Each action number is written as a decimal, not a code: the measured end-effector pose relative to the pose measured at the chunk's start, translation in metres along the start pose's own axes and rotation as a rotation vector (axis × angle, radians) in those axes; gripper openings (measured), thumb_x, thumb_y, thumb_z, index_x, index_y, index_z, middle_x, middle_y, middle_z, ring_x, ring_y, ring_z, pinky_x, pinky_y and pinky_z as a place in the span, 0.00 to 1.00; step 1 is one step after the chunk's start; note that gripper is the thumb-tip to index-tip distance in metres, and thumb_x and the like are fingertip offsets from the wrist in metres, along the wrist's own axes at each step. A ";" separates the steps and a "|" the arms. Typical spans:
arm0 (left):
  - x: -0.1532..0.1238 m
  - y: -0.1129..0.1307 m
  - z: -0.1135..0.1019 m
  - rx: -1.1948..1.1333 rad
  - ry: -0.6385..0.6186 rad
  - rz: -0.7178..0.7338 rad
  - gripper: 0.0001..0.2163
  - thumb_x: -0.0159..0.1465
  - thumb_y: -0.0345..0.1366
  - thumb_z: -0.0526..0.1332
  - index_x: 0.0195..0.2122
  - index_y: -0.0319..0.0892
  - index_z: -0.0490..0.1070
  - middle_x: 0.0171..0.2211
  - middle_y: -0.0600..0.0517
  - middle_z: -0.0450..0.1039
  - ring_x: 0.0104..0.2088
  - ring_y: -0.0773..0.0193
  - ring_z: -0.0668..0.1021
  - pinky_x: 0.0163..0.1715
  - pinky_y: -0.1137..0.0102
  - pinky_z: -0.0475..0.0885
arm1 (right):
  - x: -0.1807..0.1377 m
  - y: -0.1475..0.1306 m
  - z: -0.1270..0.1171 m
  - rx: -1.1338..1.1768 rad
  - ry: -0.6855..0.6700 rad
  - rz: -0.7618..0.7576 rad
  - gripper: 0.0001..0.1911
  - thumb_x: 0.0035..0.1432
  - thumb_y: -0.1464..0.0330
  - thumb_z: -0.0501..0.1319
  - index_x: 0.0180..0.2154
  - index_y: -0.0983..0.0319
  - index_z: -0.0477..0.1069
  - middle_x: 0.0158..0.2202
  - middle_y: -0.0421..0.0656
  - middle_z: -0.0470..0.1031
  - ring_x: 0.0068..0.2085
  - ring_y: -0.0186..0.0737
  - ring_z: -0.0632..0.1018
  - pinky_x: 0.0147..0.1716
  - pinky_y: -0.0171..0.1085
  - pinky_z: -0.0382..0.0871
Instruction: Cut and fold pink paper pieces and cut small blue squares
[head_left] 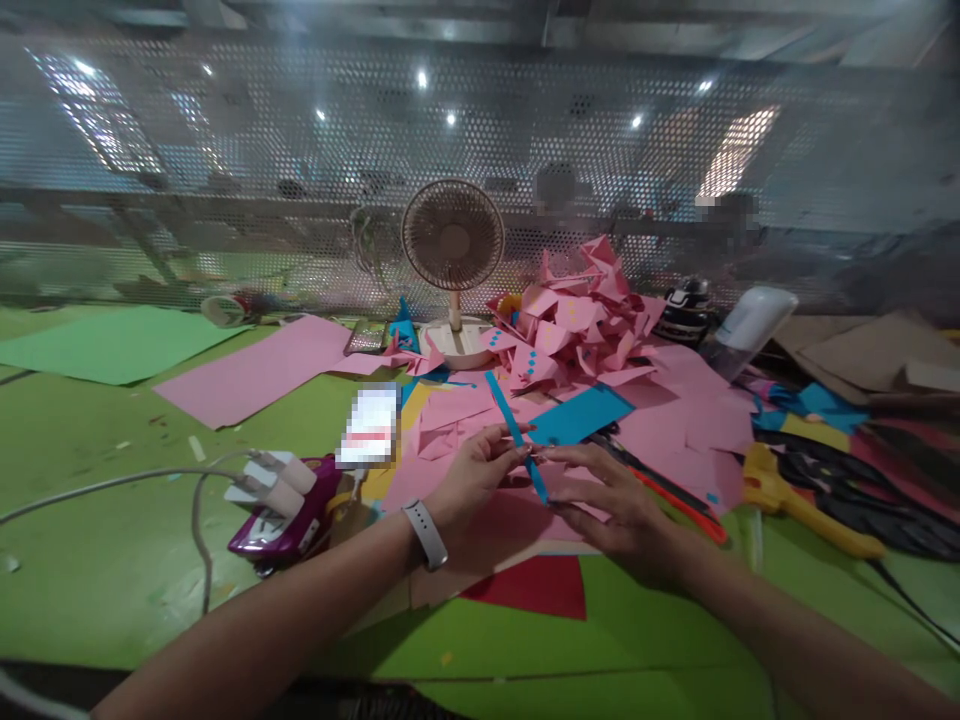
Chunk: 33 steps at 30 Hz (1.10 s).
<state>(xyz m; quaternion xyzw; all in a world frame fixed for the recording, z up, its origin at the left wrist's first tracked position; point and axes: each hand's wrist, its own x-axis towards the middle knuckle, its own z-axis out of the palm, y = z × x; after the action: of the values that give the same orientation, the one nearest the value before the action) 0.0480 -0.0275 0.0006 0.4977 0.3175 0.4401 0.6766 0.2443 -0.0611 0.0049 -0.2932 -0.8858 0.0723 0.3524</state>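
My left hand (480,470) pinches a thin blue paper strip (512,425) near its middle; a white band sits on that wrist. My right hand (607,495) pinches the same strip at its lower end, fingers pressed together. The strip slants up and left above loose pink sheets (675,420). A blue paper rectangle (577,415) lies just behind the hands. A heap of folded pink paper pieces (577,320) with blue dots stands further back.
A small desk fan (452,260) stands at the back centre before a perforated metal screen. A purple power strip with white plugs (289,505) lies left. Red-handled scissors (675,500), a yellow tool (795,500), red paper (540,585), large pink (255,375) and green (112,345) sheets lie around.
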 end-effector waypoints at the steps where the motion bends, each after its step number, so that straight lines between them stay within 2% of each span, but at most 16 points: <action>1: 0.000 0.000 0.000 -0.002 -0.002 -0.001 0.12 0.57 0.38 0.63 0.41 0.42 0.70 0.40 0.47 0.74 0.35 0.66 0.75 0.35 0.71 0.69 | 0.000 0.000 0.000 0.000 -0.002 -0.001 0.10 0.57 0.72 0.57 0.41 0.56 0.72 0.53 0.46 0.67 0.54 0.43 0.67 0.49 0.45 0.66; 6: 0.001 0.003 0.000 0.009 0.037 0.003 0.12 0.56 0.39 0.64 0.40 0.43 0.70 0.39 0.48 0.75 0.37 0.65 0.75 0.35 0.70 0.69 | -0.001 -0.001 0.000 0.037 -0.006 0.028 0.09 0.57 0.72 0.57 0.39 0.56 0.73 0.53 0.46 0.66 0.53 0.42 0.68 0.48 0.44 0.67; 9: 0.003 0.005 -0.005 0.043 0.122 -0.011 0.12 0.57 0.40 0.63 0.40 0.42 0.69 0.38 0.49 0.74 0.37 0.63 0.75 0.35 0.69 0.68 | -0.002 0.003 0.001 0.084 0.091 0.082 0.09 0.57 0.71 0.58 0.39 0.55 0.73 0.50 0.45 0.68 0.50 0.42 0.70 0.45 0.44 0.69; 11: 0.005 0.009 -0.010 0.145 0.220 -0.027 0.11 0.58 0.42 0.61 0.37 0.41 0.68 0.34 0.49 0.73 0.34 0.63 0.75 0.32 0.69 0.68 | -0.001 0.006 -0.002 0.136 0.195 0.100 0.08 0.56 0.71 0.60 0.37 0.55 0.74 0.48 0.45 0.70 0.48 0.43 0.72 0.44 0.44 0.69; 13: 0.006 0.016 -0.011 0.302 0.343 0.054 0.12 0.59 0.44 0.58 0.37 0.41 0.67 0.33 0.50 0.72 0.32 0.64 0.74 0.31 0.69 0.67 | 0.003 0.008 -0.006 0.219 0.279 0.129 0.06 0.54 0.71 0.61 0.35 0.55 0.74 0.46 0.45 0.70 0.48 0.43 0.72 0.45 0.45 0.69; 15: 0.003 0.026 -0.008 0.432 0.446 0.262 0.13 0.60 0.42 0.58 0.43 0.42 0.64 0.39 0.49 0.70 0.38 0.62 0.74 0.37 0.68 0.67 | 0.008 0.009 -0.011 0.325 0.348 0.178 0.04 0.53 0.70 0.63 0.33 0.56 0.73 0.46 0.45 0.69 0.49 0.44 0.71 0.46 0.46 0.67; 17: -0.004 0.035 -0.001 0.485 0.429 0.455 0.18 0.61 0.40 0.58 0.52 0.46 0.59 0.52 0.47 0.64 0.51 0.59 0.67 0.48 0.66 0.63 | 0.013 0.008 -0.014 0.432 0.382 0.242 0.03 0.53 0.69 0.63 0.33 0.56 0.73 0.46 0.45 0.69 0.50 0.44 0.70 0.48 0.47 0.66; 18: -0.008 0.038 0.004 0.489 0.361 0.496 0.18 0.61 0.39 0.57 0.53 0.47 0.59 0.55 0.47 0.61 0.55 0.58 0.64 0.51 0.65 0.60 | 0.015 0.007 -0.015 0.472 0.384 0.272 0.02 0.53 0.69 0.63 0.32 0.56 0.73 0.46 0.44 0.68 0.50 0.43 0.70 0.48 0.46 0.66; 19: -0.013 0.040 0.009 0.504 0.239 0.478 0.17 0.61 0.39 0.58 0.52 0.46 0.62 0.54 0.48 0.63 0.55 0.57 0.64 0.53 0.65 0.59 | 0.018 0.006 -0.014 0.503 0.381 0.301 0.02 0.53 0.68 0.63 0.32 0.57 0.73 0.46 0.44 0.68 0.50 0.43 0.70 0.49 0.46 0.65; 21: -0.019 0.038 0.017 0.515 -0.047 0.376 0.16 0.58 0.37 0.62 0.47 0.44 0.67 0.47 0.47 0.69 0.50 0.56 0.70 0.50 0.65 0.62 | 0.023 0.004 -0.011 0.539 0.360 0.348 0.02 0.52 0.68 0.64 0.31 0.57 0.73 0.46 0.43 0.68 0.50 0.42 0.70 0.49 0.45 0.65; 23: -0.021 0.031 0.021 0.421 -0.172 0.273 0.13 0.61 0.38 0.59 0.46 0.43 0.68 0.37 0.47 0.73 0.38 0.60 0.75 0.41 0.66 0.68 | 0.027 0.003 -0.009 0.557 0.338 0.364 0.02 0.52 0.67 0.64 0.31 0.57 0.73 0.45 0.43 0.69 0.49 0.41 0.70 0.49 0.44 0.65; 24: -0.020 0.028 0.021 0.383 -0.187 0.218 0.11 0.62 0.39 0.57 0.44 0.42 0.69 0.33 0.48 0.73 0.34 0.62 0.75 0.37 0.67 0.69 | 0.029 0.004 -0.009 0.561 0.324 0.365 0.03 0.52 0.66 0.63 0.31 0.58 0.73 0.45 0.43 0.69 0.49 0.41 0.71 0.48 0.43 0.65; 27: -0.014 0.024 0.015 0.268 -0.108 0.092 0.09 0.62 0.41 0.57 0.36 0.40 0.69 0.26 0.51 0.72 0.29 0.65 0.75 0.32 0.69 0.70 | 0.032 0.018 -0.020 0.480 0.260 0.430 0.07 0.55 0.63 0.59 0.34 0.59 0.72 0.41 0.44 0.72 0.44 0.40 0.73 0.42 0.40 0.68; 30: -0.007 0.028 0.004 0.144 -0.001 0.036 0.10 0.61 0.43 0.58 0.35 0.42 0.68 0.28 0.52 0.72 0.30 0.66 0.75 0.33 0.69 0.70 | 0.022 0.043 -0.038 0.146 0.136 0.581 0.11 0.56 0.62 0.56 0.35 0.62 0.71 0.33 0.43 0.73 0.35 0.38 0.74 0.35 0.38 0.68; 33: -0.001 0.031 -0.005 0.070 0.060 0.035 0.10 0.60 0.44 0.59 0.33 0.42 0.67 0.31 0.53 0.73 0.33 0.66 0.76 0.32 0.71 0.70 | 0.002 0.061 -0.049 -0.279 -0.191 0.645 0.12 0.50 0.66 0.59 0.38 0.61 0.71 0.37 0.44 0.74 0.36 0.40 0.73 0.34 0.35 0.64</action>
<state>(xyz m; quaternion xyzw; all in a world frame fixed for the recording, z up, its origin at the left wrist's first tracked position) 0.0342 -0.0227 0.0285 0.5133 0.3442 0.4550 0.6411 0.3050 -0.0139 0.0220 -0.5948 -0.7779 0.0853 0.1839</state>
